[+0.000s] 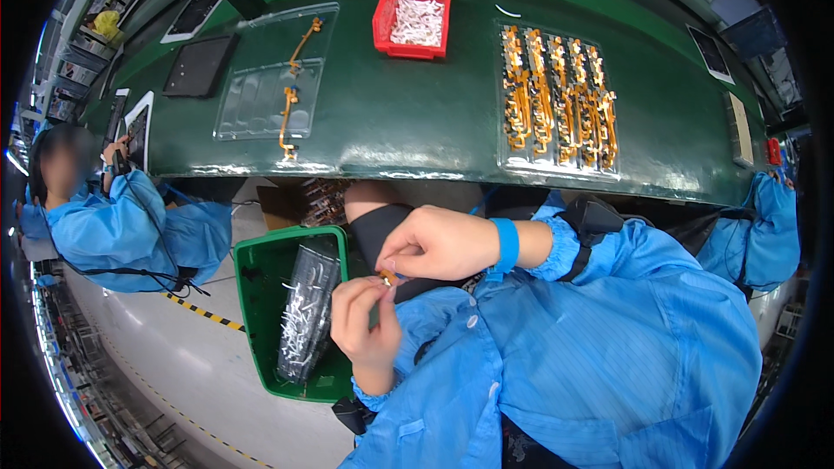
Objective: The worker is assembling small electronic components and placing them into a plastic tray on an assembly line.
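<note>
Over my lap, beside the green bin, my two hands meet at the fingertips. My left hand pinches a small orange-gold flex cable, most of it hidden by the fingers. From the right, my right hand, with a blue strap at the wrist, closes thumb and fingers on the same piece. Similar flex cables fill a clear tray in rows on the green table. Two more flex cables lie apart in another clear tray at the left.
A green bin below my left hand holds black trays with white strips. On the table stands a red box of small white pieces. A dark flat tray lies far left. Co-workers in blue sit at both sides.
</note>
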### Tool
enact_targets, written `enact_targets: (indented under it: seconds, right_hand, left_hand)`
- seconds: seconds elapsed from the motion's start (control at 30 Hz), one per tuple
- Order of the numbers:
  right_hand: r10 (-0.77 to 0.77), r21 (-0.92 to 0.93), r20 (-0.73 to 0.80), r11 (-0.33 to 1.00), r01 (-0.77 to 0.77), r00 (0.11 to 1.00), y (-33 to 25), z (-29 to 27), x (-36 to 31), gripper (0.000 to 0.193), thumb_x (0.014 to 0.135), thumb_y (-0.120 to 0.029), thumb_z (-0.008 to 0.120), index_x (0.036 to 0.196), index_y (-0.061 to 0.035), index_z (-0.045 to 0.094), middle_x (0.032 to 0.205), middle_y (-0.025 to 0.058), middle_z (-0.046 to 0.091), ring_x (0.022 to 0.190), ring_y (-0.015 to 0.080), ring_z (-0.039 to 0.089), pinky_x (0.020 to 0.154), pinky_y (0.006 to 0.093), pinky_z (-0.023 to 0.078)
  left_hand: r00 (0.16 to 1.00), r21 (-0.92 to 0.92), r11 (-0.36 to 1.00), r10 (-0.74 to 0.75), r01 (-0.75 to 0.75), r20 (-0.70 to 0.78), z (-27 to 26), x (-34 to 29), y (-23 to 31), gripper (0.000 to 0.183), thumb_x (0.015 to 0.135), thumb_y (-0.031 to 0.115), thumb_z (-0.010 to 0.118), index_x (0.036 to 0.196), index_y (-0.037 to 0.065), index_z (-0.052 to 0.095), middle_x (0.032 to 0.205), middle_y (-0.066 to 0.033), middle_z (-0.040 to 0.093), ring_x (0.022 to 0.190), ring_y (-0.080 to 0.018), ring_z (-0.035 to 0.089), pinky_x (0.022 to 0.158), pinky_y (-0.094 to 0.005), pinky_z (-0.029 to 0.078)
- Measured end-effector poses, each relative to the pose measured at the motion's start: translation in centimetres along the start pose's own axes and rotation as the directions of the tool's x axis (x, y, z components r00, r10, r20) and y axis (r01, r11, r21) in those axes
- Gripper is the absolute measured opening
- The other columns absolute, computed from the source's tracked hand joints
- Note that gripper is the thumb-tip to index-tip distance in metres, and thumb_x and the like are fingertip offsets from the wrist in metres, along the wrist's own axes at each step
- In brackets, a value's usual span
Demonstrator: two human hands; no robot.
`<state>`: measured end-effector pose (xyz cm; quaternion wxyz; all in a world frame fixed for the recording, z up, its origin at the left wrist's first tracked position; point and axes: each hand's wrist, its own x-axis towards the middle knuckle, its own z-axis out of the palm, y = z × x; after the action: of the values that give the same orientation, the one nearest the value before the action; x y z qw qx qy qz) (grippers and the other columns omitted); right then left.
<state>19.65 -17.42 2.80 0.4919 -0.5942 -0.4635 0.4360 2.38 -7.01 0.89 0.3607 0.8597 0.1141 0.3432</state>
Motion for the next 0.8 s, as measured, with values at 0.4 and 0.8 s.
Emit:
enact_targets:
  seconds: [0.4, 0.8]
  right_hand:
    - [-0.078, -0.099, 0.179, 0.990, 0.096, 0.981, -1.4, -0.3, 0.8, 0.020, 0.091, -0.016, 0.060, 0.096, 0.0007, 0.070, 0.079, 0.0115, 0.073, 0.066, 0.0215, 0.070, 0.060, 0.0310, 0.052]
    - [-0.044, 0.161, 0.184, 0.987, 0.014, 0.982, -0.4, 0.9, 1.7, 0.022, 0.096, -0.015, 0.057, 0.102, 0.0028, 0.068, 0.088, 0.0099, 0.072, 0.078, 0.0137, 0.069, 0.072, 0.0270, 0.053]
  left_hand:
    - [0.948, -0.287, 0.904, -0.297, 0.318, 0.117, -1.7, -0.9, -0.8, 0.009, 0.084, -0.002, 0.067, 0.087, -0.003, 0.059, 0.103, -0.0122, 0.053, 0.092, -0.0184, 0.054, 0.080, -0.0277, 0.045]
    - [0.691, 0.293, 0.637, -0.567, 0.713, -0.450, -7.8, -11.2, -8.8, 0.027, 0.092, 0.003, 0.058, 0.118, -0.005, 0.054, 0.123, -0.0215, 0.058, 0.118, -0.0286, 0.056, 0.098, -0.0385, 0.045]
